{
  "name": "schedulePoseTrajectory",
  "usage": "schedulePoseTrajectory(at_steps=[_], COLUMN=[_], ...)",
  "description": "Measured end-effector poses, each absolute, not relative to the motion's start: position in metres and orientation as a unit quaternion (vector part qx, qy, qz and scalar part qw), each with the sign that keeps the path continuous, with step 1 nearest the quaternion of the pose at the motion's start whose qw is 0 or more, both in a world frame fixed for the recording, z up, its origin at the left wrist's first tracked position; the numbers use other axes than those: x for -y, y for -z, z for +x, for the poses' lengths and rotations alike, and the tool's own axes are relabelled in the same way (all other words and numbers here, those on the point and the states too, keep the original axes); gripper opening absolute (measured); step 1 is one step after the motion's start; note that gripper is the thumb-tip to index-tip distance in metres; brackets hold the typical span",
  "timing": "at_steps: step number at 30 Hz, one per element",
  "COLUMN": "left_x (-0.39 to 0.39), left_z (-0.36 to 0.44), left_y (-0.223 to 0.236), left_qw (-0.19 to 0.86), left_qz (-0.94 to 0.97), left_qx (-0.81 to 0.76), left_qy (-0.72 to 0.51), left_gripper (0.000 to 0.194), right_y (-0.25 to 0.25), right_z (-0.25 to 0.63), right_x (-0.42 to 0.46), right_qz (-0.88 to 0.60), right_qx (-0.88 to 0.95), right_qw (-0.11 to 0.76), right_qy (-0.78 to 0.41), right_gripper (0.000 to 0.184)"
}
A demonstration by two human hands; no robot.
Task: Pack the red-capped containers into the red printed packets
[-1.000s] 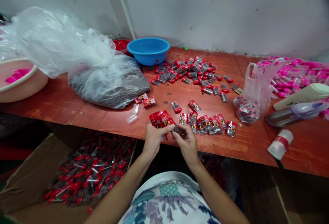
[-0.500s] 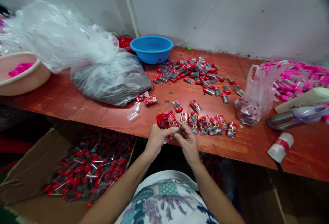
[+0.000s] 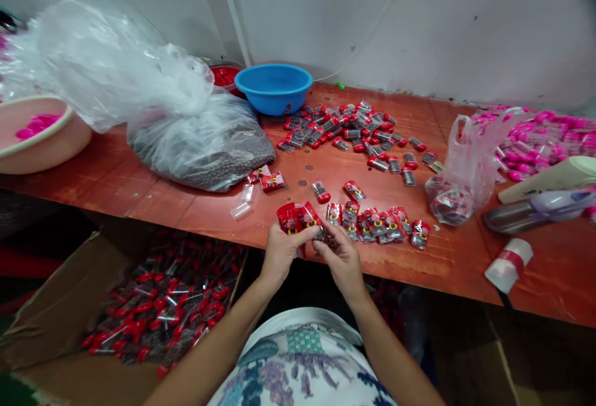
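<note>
My left hand is closed on small red printed plastic packets, which fan out above its thumb at the table's front edge. My right hand pinches the right-hand packet at its lower end, where something dark shows between the fingertips. The fingers partly hide that end. Just beyond my right hand lies a row of filled red packets with dark contents. A single red-capped clear container rests behind the hands. Two clear empty tubes lie to the left.
A plastic bag of dark grains sits at left, near a cream basin. Behind are a blue basin and a pile of red-capped containers. A carton of similar ones stands below. Bottles lie at right.
The packets in my left hand have spread apart and tilted slightly to the left. Both hands stay together at the table edge; the rest looks the same.
</note>
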State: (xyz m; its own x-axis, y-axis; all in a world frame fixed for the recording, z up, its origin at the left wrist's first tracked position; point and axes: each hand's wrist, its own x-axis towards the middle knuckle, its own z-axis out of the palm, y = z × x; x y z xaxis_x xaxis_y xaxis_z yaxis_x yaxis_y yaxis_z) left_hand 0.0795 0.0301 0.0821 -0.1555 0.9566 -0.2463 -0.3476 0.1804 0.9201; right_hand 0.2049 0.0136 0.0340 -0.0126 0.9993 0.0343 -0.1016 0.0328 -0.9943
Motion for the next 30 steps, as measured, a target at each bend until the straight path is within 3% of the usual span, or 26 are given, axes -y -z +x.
schedulePoseTrajectory(at_steps=[4, 10, 17, 25, 30], left_x=[-0.030, -0.025, -0.025, -0.026, -0.031], left_z=[0.081, 0.085, 0.086, 0.078, 0.075], left_y=[-0.080, -0.079, -0.072, -0.076, -0.077], left_qw=[0.544, 0.615, 0.573, 0.633, 0.633], left_qz=[0.328, 0.288, 0.276, 0.297, 0.297], left_qx=[-0.525, -0.488, -0.510, -0.511, -0.489], left_qy=[-0.566, -0.548, -0.579, -0.501, -0.522], left_gripper=[0.028, 0.029, 0.030, 0.030, 0.028], right_y=[-0.040, -0.044, -0.036, -0.031, -0.031], right_z=[0.202, 0.200, 0.190, 0.203, 0.208], right_x=[-0.012, -0.014, -0.010, -0.015, -0.017], right_qz=[-0.446, -0.396, -0.460, -0.412, -0.432], right_qx=[0.399, 0.259, 0.369, 0.368, 0.478], right_qw=[0.538, 0.531, 0.580, 0.543, 0.526], right_qy=[-0.593, -0.703, -0.561, -0.632, -0.555], right_gripper=[0.042, 0.043, 0.042, 0.052, 0.045])
